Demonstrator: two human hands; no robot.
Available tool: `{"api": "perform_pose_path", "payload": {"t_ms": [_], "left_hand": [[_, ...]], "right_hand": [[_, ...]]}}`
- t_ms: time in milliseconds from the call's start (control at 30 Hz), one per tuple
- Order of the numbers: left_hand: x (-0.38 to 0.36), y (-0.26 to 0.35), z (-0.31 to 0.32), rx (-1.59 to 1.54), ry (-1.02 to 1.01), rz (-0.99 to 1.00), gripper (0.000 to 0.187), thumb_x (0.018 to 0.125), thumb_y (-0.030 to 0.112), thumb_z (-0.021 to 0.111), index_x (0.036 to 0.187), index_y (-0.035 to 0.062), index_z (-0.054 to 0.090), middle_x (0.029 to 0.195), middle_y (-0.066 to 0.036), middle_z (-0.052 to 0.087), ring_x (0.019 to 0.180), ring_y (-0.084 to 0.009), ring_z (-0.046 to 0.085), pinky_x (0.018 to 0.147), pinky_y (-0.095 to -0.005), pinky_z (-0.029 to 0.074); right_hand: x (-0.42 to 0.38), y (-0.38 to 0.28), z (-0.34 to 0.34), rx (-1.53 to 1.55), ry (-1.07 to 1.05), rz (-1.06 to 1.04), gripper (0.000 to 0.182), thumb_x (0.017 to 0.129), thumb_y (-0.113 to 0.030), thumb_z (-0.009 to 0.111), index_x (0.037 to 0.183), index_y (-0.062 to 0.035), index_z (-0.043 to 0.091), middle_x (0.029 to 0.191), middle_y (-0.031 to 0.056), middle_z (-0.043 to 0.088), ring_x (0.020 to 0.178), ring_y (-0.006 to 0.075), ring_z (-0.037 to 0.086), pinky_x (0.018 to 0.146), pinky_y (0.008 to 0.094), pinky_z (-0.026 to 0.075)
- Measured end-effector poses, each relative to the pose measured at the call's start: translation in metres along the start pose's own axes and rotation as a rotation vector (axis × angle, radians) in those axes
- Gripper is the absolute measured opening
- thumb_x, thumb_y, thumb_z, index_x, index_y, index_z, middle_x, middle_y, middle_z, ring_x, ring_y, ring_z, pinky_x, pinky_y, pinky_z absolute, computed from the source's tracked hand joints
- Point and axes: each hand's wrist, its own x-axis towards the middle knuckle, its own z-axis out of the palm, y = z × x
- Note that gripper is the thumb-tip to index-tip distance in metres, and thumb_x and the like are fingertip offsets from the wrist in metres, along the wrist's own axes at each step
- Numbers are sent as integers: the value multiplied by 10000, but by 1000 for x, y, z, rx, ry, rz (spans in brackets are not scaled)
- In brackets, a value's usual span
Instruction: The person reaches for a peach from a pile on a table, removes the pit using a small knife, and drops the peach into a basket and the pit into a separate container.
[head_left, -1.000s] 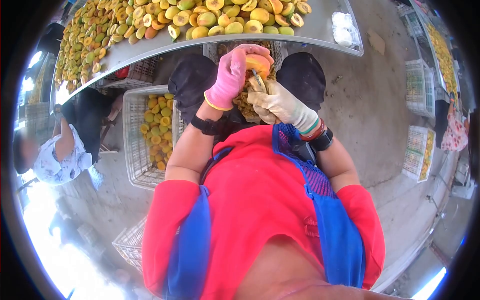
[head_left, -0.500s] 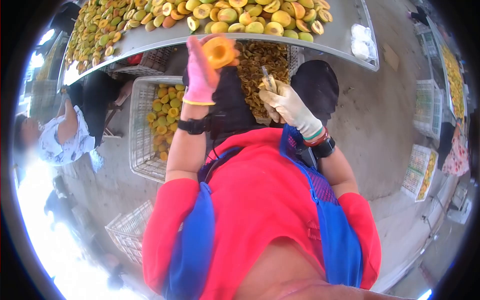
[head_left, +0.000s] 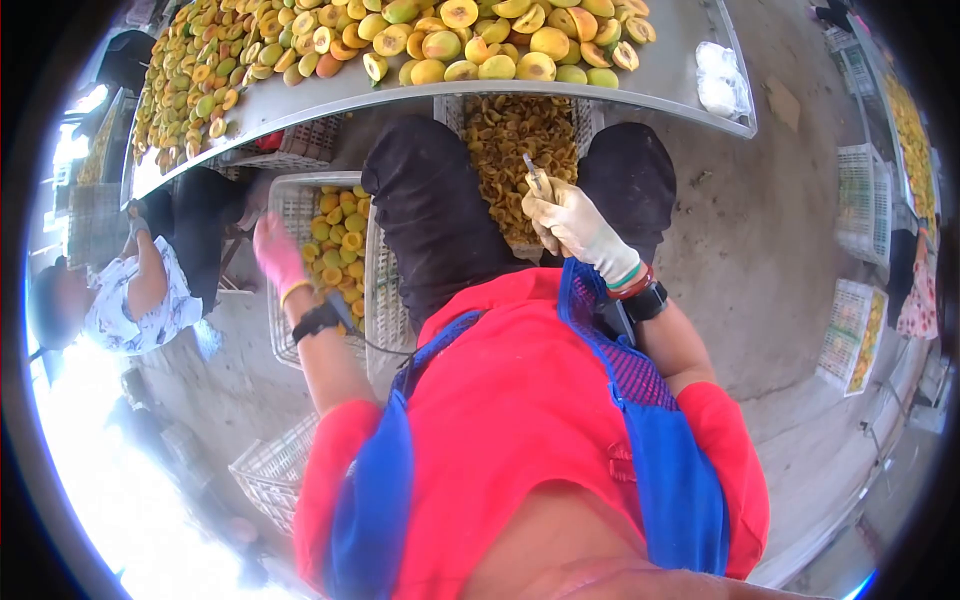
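A: Any brand or writing to read?

B: None that I can make out; nothing legible on the gloves, the apron or the crates.

A: The hands, then?

B: Two. The left hand (head_left: 277, 252), in a pink glove, is out at the person's left side over the crate (head_left: 285, 330) of halved fruit. It is blurred, so I cannot tell whether its fingers are spread or pressed together, and no fruit shows in it. The right hand (head_left: 572, 222), in a pale glove, sits between the knees with its fingers wrapped tight round the handle of a knife (head_left: 535, 174), blade pointing up and away.

A: Where is the fruit?

B: A heap of whole and halved pieces, too many to count, on the table (head_left: 640, 92) above the knees. More halves lie in that crate, just beside the left hand. Under the table, between the legs, a second crate holds a brownish pile (head_left: 508, 130) of scraps, right behind the knife.

A: Anything else to count?

B: One black band on each wrist. One other person (head_left: 140, 285) sits at the left. White packets (head_left: 718, 80) lie at the table's right end.
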Motion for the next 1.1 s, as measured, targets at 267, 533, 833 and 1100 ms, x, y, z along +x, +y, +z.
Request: {"api": "perform_pose_path", "payload": {"t_ms": [267,533,833,1100], "left_hand": [[-2,206,178,195,-495,718,484,950,432,602,1300,98,614,1315,-168,627,1228,-333,581,1034,-412,450],[22,228,254,450,-885,631,427,943,454,568,1166,105,673,1143,-177,694,1130,-352,636,943,-478,486],[-21,229,171,-834,-958,-108,374,975,383,659,1170,68,605,955,-25,658,767,-141,634,656,-259,507],[-78,252,118,-834,-1141,-25,453,1001,409,602,1274,50,559,989,-17,641,753,-79,607,589,-172,445]], "right_hand": [[-5,1,8,-129,4,-43,169,941,-200,604,980,-59,520,664,-27,476,448,89,458,410,263,375],[-22,0,0,-136,76,-70,168,940,-210,610,961,-62,533,668,-46,476,464,65,435,424,252,355],[-20,-13,10,-143,143,-289,171,962,-163,620,1058,-44,544,689,-25,498,519,60,448,458,259,371],[-14,-29,16,-193,152,-432,173,946,-132,645,1058,-40,550,681,-1,519,550,71,483,483,276,404]]}}
